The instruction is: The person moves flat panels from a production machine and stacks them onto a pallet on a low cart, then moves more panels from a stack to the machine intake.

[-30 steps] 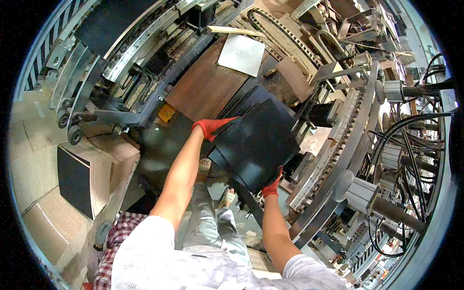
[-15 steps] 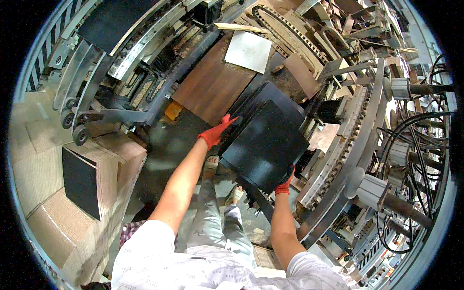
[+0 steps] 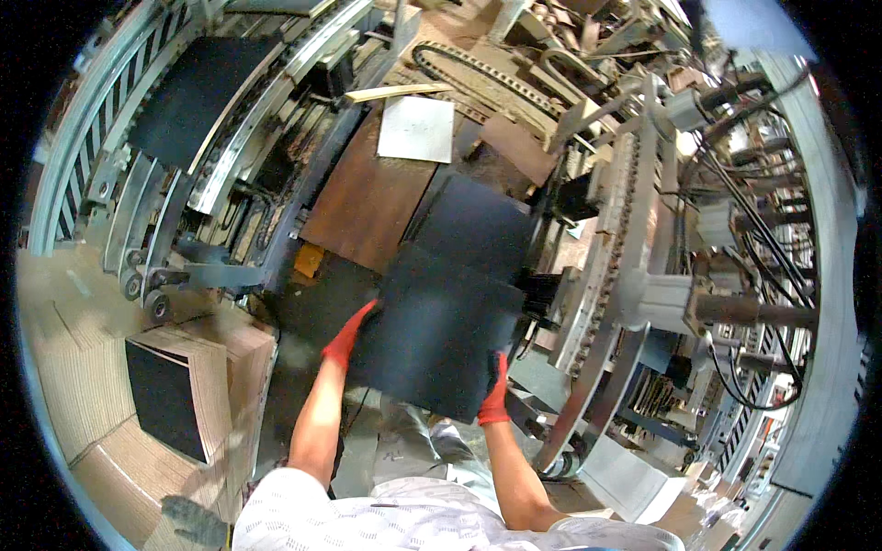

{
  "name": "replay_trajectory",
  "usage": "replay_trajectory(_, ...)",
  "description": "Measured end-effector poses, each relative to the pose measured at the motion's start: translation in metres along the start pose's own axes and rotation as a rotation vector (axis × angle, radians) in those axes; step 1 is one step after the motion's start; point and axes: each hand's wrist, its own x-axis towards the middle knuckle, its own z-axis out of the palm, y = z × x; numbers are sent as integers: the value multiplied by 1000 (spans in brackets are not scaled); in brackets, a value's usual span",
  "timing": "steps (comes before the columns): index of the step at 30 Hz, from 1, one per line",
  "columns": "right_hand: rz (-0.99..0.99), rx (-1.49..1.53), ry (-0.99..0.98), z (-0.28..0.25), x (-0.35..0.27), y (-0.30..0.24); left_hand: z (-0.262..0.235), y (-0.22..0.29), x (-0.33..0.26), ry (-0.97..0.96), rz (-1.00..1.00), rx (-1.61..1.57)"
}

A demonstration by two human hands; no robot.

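Observation:
A flat black panel [image 3: 439,332] is held in front of my body between both hands, its far part overlapping another dark panel [image 3: 482,219]. My left hand [image 3: 347,338], in a red glove, grips the panel's left edge; its fingertips are partly hidden by the panel. On the opposite edge, near the right corner, my right hand [image 3: 494,393] in a matching red glove is closed around it, some fingers tucked underneath. Beyond the left edge lies a brown wood-look board [image 3: 363,197], with a white square sheet [image 3: 415,130] on its far end.
Machine rails with rollers [image 3: 158,303] run along the left. Metal frames and cylinders [image 3: 666,303] with black hoses stand close on the right. Stacked boards [image 3: 234,386], one black panel [image 3: 165,395] against them, fill the lower left. Wood scraps [image 3: 588,37] lie at the back.
The black panel has come off the dark panels toward my body, with both hands on it. My left hand's spread fingers have closed on its edge. The view has shifted.

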Motion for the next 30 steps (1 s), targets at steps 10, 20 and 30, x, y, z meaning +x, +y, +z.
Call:
replay_trajectory(10,-229,-556,-458,70,-188,-70,33,-87,-259,154,585,31)
replay_trajectory(20,-744,-410,-596,-111,-355,-169,185,-244,-376,-351,747,271)
replay_trajectory(30,-895,-86,-267,-300,-476,-237,348,-395,-342,-342,326,565)
